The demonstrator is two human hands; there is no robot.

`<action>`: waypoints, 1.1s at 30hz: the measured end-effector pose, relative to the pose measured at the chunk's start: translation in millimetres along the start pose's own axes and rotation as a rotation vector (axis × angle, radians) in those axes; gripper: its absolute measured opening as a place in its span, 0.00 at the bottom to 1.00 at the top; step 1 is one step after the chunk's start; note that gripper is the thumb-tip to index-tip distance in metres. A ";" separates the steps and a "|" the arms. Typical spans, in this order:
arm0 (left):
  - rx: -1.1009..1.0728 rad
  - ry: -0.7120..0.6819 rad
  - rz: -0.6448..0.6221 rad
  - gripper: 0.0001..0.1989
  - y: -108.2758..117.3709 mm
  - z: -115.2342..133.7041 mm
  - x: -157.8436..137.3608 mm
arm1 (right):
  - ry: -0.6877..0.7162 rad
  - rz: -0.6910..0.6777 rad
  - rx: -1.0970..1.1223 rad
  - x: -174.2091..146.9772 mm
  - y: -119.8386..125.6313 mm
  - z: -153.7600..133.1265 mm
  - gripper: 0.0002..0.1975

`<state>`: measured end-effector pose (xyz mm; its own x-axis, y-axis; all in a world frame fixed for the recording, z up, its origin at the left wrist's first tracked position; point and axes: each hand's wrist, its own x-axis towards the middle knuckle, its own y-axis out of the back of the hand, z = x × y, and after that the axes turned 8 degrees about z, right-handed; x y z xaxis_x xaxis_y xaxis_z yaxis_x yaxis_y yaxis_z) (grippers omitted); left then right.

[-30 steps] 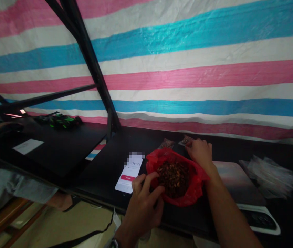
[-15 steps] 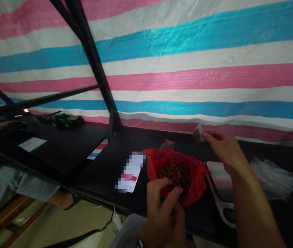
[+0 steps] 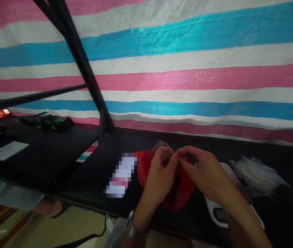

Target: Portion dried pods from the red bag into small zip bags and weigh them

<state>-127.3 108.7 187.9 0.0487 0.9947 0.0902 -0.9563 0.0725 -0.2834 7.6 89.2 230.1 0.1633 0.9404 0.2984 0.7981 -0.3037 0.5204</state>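
My left hand (image 3: 161, 168), with a metal watch (image 3: 132, 225) at its wrist, is closed in a pinch over the red plastic bag (image 3: 144, 168). My right hand (image 3: 200, 165) pinches from the other side, and the fingertips of both hands meet. Between them is a small clear plastic bag (image 3: 170, 148), mostly hidden by my fingers. Brown dried pieces lie inside the red bag, largely covered by my hands. Partly under my right forearm sits a white scale (image 3: 215, 214). Just behind the red bag lies a small filled clear packet (image 3: 161, 143).
Several clear plastic bags (image 3: 258, 175) lie in a pile to the right. A pixelated white card-like thing (image 3: 122, 175) lies left of the red bag. Further left are a black frame post (image 3: 84, 65), a white paper (image 3: 9, 150), a green-black toy vehicle (image 3: 49, 122) and another person's arm (image 3: 46, 207).
My right hand has brought the small clear bag down and left over the red bag. My left hand has risen out of the red bag to meet it. The view has shifted slightly right.
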 end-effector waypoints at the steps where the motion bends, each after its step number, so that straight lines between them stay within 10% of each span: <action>1: -0.001 0.004 -0.005 0.17 0.3 -1.2 0.3 | 0.009 0.008 -0.006 -0.7 0.0 1.2 0.10; 33: -0.160 0.062 0.028 0.20 25.2 -32.6 -0.5 | -0.037 -0.021 0.236 -8.7 -17.2 4.2 0.03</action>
<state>-142.0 112.4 149.6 0.0446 0.9988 0.0224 -0.8998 0.0499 -0.4333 -5.1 86.9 215.2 0.1631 0.9522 0.2582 0.9141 -0.2443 0.3236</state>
